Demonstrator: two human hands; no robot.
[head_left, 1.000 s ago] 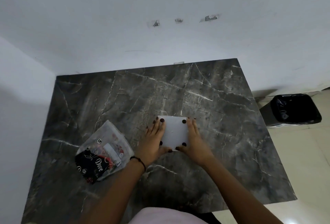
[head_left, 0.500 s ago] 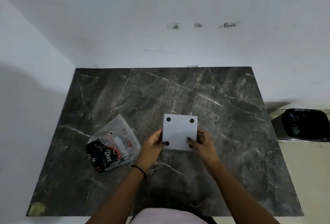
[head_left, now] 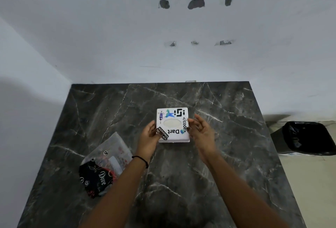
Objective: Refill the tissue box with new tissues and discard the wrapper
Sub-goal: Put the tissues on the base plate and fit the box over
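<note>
A dark marble table with pale veins stands pushed into a corner, its far edge against a white wall and its left side near a second white wall. Above the table the far wall has marks – three dark holes in a row and, lower, three small chipped patches. To the right of the table there is a beige tiled floor, and on it a black bin lined with a black bag.

marble table sitting against wall | white wall showing dark holes | tiled floor lying right
</note>
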